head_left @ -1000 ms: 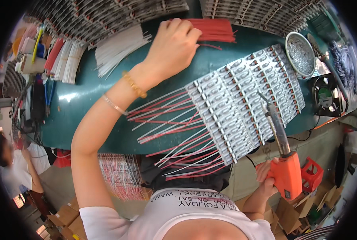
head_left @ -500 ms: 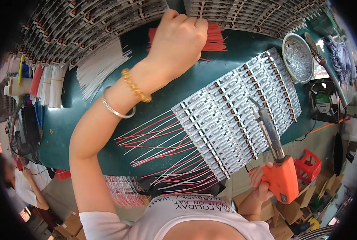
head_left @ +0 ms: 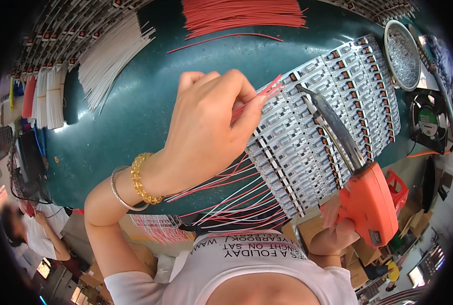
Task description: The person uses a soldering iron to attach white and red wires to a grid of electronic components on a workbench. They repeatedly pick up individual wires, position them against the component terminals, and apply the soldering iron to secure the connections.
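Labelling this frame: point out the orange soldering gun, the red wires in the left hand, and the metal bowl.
orange soldering gun [head_left: 369,203], head view, on its orange body.
red wires [head_left: 270,87], head view, on the ends past the fingertips.
metal bowl [head_left: 387,35], head view, on its left rim.

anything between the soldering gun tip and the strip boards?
Nothing visible. The soldering gun in the right hand has its metal tip over the strip boards; the left hand, holding red wires, sits left of the tip.

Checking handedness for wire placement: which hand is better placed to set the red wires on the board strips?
Left. The left hand pinches thin red wires right at the white circuit board strips; the right hand grips the orange soldering gun.
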The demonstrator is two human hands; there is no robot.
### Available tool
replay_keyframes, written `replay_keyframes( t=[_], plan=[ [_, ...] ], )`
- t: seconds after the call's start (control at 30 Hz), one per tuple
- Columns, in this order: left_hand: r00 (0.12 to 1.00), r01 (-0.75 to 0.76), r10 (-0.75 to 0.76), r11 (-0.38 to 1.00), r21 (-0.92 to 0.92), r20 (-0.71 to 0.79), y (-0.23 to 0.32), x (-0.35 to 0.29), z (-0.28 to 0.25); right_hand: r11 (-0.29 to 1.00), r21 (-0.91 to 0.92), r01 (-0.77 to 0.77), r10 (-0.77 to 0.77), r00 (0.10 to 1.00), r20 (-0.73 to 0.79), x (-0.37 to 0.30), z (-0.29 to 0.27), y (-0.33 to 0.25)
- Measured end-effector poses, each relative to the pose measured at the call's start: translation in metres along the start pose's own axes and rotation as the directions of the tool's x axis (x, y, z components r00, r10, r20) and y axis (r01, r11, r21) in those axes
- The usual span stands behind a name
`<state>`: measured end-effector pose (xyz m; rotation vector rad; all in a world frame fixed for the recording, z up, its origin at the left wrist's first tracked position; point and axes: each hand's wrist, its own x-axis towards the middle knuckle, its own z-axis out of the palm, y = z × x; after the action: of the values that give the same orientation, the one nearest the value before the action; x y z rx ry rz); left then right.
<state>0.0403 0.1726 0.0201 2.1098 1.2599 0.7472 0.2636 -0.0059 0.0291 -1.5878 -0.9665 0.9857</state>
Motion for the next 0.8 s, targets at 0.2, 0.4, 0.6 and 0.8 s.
replay_keyframes(
  t=[0.2, 0.4, 0.6, 0.8],
  plan=[
    [0.998, 0.047, -0.046, 0.999, -0.026, 0.035, -0.001, 0.008, 0.003, 0.984, -0.165, 0.064, -0.066, 0.998, -0.006, -0.006, -0.022, 0.026],
    [1.000, -0.011, 0.011, 1.000, -0.006, 0.027, -0.002, 0.009, 0.005, 1.000, -0.003, -0.012, 0.012, 0.999, -0.046, 0.001, -0.002, 0.007],
    [1.000, -0.012, 0.012, 1.000, 0.004, 0.016, -0.003, 0.009, 0.004, 0.952, -0.306, -0.005, 0.035, 0.995, 0.093, -0.018, -0.048, 0.045],
    [0.999, -0.044, 0.044, 0.999, 0.009, 0.016, -0.002, 0.009, 0.007, 0.999, -0.025, -0.035, 0.033, 0.995, -0.089, -0.014, -0.024, 0.032]
  ],
)
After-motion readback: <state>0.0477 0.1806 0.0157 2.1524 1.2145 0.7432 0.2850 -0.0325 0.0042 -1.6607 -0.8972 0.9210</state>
